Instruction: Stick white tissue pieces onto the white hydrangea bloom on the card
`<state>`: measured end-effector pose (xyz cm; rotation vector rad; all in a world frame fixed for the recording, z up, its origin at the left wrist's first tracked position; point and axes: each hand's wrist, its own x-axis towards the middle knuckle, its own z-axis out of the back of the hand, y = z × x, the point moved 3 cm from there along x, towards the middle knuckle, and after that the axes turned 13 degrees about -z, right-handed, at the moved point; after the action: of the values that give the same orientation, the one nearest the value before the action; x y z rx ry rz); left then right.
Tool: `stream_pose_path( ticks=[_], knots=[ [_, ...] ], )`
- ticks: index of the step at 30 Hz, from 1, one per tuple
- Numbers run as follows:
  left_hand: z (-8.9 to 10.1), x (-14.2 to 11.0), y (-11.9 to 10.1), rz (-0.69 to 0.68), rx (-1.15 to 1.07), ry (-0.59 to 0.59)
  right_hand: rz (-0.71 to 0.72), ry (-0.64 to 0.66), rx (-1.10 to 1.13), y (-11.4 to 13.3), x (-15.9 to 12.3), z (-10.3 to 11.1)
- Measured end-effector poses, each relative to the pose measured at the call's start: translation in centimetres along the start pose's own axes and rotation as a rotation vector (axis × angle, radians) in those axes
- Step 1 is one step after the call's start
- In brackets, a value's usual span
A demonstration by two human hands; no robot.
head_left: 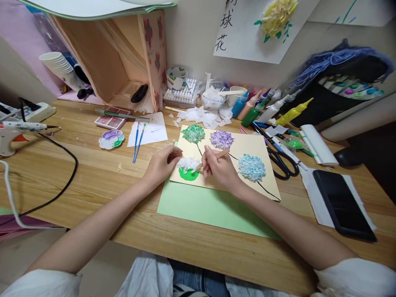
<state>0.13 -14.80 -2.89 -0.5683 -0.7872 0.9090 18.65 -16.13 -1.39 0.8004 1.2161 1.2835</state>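
Note:
A cream card (pixel 244 148) lies on a green sheet (pixel 210 208) on the wooden desk. On the card are three tissue flowers: green (pixel 193 133), purple (pixel 221 139) and blue (pixel 251 167). A green painted disc (pixel 188 175) at the card's near left is partly covered by white tissue bits (pixel 188 163). My right hand (pixel 220 168) is closed round a wooden stick (pixel 223 154) whose lower tip points at the white tissue. My left hand (pixel 161 165) rests at the card's left edge, fingers pinched beside the tissue; what they hold is too small to make out.
Black scissors (pixel 281 163) and a black phone (pixel 342 204) lie right of the card. Paint bottles (pixel 255 111) and torn tissue (pixel 204 116) stand behind it. A palette (pixel 111 139), two brushes (pixel 137 142) and a glue gun (pixel 15 132) with a black cable (pixel 66 165) are at the left.

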Motion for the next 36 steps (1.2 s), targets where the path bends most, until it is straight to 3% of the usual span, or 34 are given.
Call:
stream_pose_path(
  ticks=[2,5,13,21,28,36],
  knots=[
    [0.0,0.0,-0.1,0.006,0.002,0.0,-0.019,0.007,0.019,0.1,0.0,0.0],
    [0.0,0.0,-0.1,0.014,-0.002,0.002,0.06,0.005,0.003,0.0,-0.8,0.3],
    [-0.1,-0.1,0.1,0.02,-0.009,-0.008,0.466,-0.018,-0.303,0.2,-2.7,0.4],
    [-0.1,-0.1,0.1,0.009,-0.013,-0.016,0.536,-0.03,-0.267,0.7,-2.9,0.5],
    [-0.1,-0.1,0.1,0.011,-0.011,-0.012,0.445,-0.005,-0.309,0.6,-2.2,0.1],
    [-0.1,0.0,0.1,0.013,-0.001,-0.013,0.459,0.025,-0.371,0.6,-1.9,-0.2]
  ],
)
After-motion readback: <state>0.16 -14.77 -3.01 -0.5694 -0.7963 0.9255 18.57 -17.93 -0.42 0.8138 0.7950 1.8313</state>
